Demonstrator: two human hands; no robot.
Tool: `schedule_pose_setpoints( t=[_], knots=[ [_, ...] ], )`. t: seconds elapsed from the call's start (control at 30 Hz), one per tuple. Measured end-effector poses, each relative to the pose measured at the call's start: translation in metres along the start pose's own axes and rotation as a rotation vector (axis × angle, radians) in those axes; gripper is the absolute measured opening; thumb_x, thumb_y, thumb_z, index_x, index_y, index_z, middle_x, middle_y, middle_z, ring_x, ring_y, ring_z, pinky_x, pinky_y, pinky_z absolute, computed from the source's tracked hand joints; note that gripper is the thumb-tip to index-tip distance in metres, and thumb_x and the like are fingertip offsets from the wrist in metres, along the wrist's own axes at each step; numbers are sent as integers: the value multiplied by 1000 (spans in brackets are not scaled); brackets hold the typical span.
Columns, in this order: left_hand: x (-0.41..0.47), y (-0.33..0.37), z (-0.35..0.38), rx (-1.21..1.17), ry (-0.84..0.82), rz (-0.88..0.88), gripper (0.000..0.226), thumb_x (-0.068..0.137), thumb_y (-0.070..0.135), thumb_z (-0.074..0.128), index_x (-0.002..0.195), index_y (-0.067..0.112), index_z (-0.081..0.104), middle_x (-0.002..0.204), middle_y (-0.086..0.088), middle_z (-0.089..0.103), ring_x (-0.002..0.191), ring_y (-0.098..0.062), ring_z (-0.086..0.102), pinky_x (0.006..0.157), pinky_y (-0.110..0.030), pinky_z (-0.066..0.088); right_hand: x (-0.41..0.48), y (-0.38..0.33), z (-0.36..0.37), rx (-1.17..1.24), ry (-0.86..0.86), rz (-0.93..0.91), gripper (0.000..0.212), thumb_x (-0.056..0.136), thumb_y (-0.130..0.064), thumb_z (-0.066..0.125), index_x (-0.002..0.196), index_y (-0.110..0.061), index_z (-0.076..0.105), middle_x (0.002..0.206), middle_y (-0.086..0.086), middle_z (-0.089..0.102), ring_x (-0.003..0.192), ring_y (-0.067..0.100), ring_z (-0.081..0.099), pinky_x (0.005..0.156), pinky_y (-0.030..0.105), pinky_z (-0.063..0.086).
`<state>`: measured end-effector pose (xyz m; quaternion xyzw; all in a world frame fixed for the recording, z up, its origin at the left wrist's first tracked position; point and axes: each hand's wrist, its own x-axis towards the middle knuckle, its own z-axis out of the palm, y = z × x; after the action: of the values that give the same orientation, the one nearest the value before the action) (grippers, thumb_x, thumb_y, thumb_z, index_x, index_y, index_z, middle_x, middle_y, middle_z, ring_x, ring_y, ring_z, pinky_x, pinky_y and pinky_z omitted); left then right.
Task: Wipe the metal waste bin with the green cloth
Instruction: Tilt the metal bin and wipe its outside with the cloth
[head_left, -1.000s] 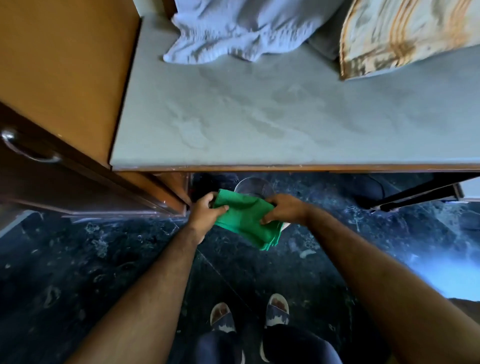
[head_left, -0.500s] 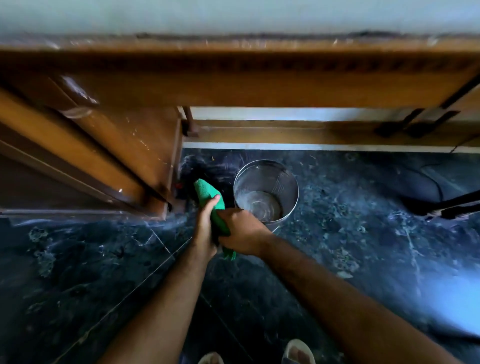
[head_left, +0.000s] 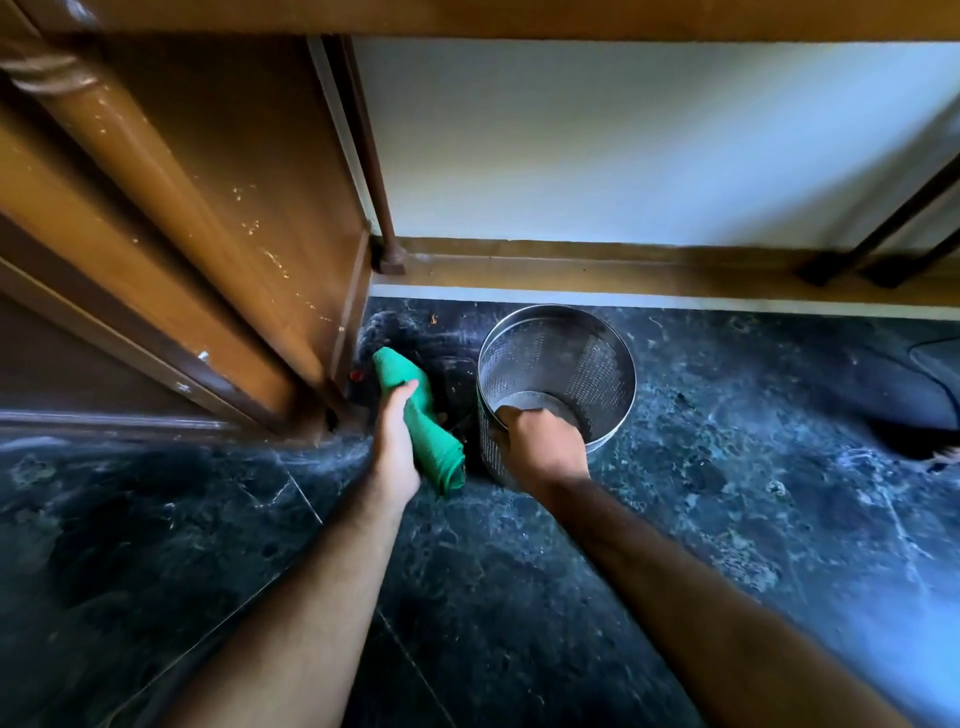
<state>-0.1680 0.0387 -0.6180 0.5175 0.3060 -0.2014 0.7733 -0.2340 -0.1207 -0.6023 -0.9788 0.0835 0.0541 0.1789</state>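
Observation:
A round perforated metal waste bin (head_left: 587, 353) stands upright on the dark marble floor under a wooden tabletop, close to the wall. My right hand (head_left: 545, 447) grips its near rim, fingers curled inside. The green cloth (head_left: 423, 421) is folded into a roll and held in my left hand (head_left: 396, 447), just left of the bin and not touching it. The bin looks empty inside.
A brown wooden cabinet (head_left: 208, 234) stands at the left, its corner close to the cloth. A wooden skirting (head_left: 623, 270) and white wall lie behind the bin. Dark metal legs (head_left: 883, 234) slant at the right, with a dark object (head_left: 930, 395) on the floor.
I have bent lower under the tabletop. My right hand left the cloth and took the bin's near rim. The cloth stays in my left hand alone.

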Motion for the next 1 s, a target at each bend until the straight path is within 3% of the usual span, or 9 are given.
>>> schedule_pose_setpoints(
  t=[0.1, 0.2, 0.3, 0.4, 0.5, 0.63, 0.73, 0.9, 1.0],
  knots=[
    [-2, 6, 15, 91, 41, 56, 53, 78, 51, 71, 121, 20, 66, 112, -8, 69, 96, -25, 66, 96, -40, 53, 2, 4, -11, 13, 55, 8, 25, 91, -44, 55, 101, -23, 64, 90, 11, 75, 81, 36, 71, 60, 33, 39],
    [-4, 14, 32, 348, 56, 270, 42, 89, 49, 63, 125, 30, 62, 103, 6, 61, 81, 1, 54, 74, -14, 44, 5, 20, -32, 80, 98, 15, 23, 88, -48, 61, 95, -27, 65, 85, 5, 75, 77, 31, 69, 58, 29, 37],
    [-7, 17, 60, 571, -124, 495, 15, 94, 42, 61, 105, 32, 64, 85, 14, 61, 72, 2, 59, 54, -2, 41, 4, 38, -48, 240, 51, 3, 16, 86, -42, 70, 90, -29, 62, 78, -8, 74, 67, 15, 64, 56, 27, 40],
    [-9, 12, 94, 768, -256, 706, 26, 95, 41, 58, 105, 19, 68, 88, -1, 70, 76, -7, 68, 65, -23, 52, -5, 59, -55, 466, -75, -29, 28, 83, -14, 78, 87, -39, 66, 73, -30, 69, 66, -13, 61, 65, 11, 46],
    [-12, -6, 114, 913, -171, 787, 48, 95, 53, 50, 119, 14, 65, 108, -12, 70, 95, -27, 69, 77, -38, 56, -11, 69, -62, 732, -103, 4, 47, 80, 8, 73, 109, -29, 68, 99, -12, 76, 90, 3, 70, 85, 19, 55],
    [-11, -41, 107, 927, -250, 798, 62, 94, 57, 43, 134, 12, 56, 127, -13, 64, 114, -27, 62, 96, -38, 51, -4, 57, -67, 1113, 50, 164, 36, 88, 11, 65, 120, -5, 66, 119, 16, 74, 100, 18, 68, 94, 35, 53],
    [11, -55, 75, 994, -129, 678, 59, 97, 57, 41, 124, 8, 62, 119, -17, 68, 109, -32, 65, 91, -34, 51, -11, 60, -67, 1265, 19, 240, 25, 90, 12, 60, 113, 2, 67, 114, 28, 71, 94, 29, 64, 88, 45, 47],
    [33, -49, 52, 1100, 1, 311, 69, 99, 63, 26, 135, 13, 57, 123, -22, 66, 112, -41, 64, 96, -46, 52, -34, 87, -64, 1249, -129, 133, 26, 89, 3, 66, 111, -9, 73, 111, 11, 78, 96, 18, 72, 77, 22, 56],
    [9, -31, 111, 1002, -181, 416, 70, 92, 77, 19, 108, 30, 67, 87, 1, 66, 78, -25, 67, 72, -38, 56, -36, 99, -68, 1199, -147, 100, 29, 88, 5, 66, 113, -8, 73, 110, 8, 78, 95, 16, 71, 79, 23, 57]
  ],
)
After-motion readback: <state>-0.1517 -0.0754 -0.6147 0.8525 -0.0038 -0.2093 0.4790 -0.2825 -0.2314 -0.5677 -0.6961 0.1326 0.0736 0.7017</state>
